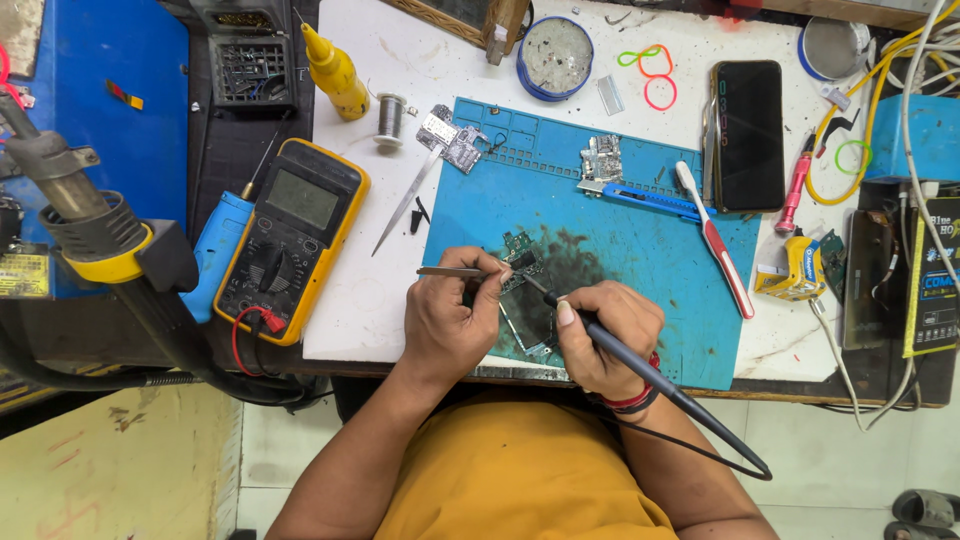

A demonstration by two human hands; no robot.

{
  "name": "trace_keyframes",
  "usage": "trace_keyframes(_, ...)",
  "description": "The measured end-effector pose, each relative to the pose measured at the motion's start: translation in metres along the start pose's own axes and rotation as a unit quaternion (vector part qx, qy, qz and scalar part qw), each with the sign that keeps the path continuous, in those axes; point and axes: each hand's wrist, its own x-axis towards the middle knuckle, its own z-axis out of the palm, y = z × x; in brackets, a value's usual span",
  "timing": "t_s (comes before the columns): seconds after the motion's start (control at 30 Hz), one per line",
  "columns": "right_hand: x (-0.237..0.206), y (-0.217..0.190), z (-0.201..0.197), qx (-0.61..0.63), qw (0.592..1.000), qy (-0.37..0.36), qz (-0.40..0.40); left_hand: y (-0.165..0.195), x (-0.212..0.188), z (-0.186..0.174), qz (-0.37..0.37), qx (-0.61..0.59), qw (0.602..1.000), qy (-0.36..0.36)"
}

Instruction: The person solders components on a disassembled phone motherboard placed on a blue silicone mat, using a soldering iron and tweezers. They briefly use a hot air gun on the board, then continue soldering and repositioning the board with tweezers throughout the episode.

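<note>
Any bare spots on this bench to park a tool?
Free: white board between multimeter and blue mat; mat's middle right of the circuit board. Crowded: back edge around the phone, and where left hand and right hand work.

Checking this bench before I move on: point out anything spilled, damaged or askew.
A dark sooty stain smears the blue mat around the circuit board under the left hand and right hand. Loose rubber bands lie scattered near the phone.

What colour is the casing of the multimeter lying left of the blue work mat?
Yellow around a black face, seen in the head view: the multimeter.
</note>
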Motion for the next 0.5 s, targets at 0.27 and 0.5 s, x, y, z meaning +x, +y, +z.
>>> trace_keyframes(0.27,-0.0002,0.0004,0.0003,-0.003,1.0,-0.001,0.005,-0.001,0.0001,0.0007,-0.001,0.008,1.0,0.002)
trace_keyframes(0.5,0.0003,0.0003,-0.0005,-0.001,1.0,0.001,0.004,-0.0002,0.0,0.001,0.004,0.009,1.0,0.003)
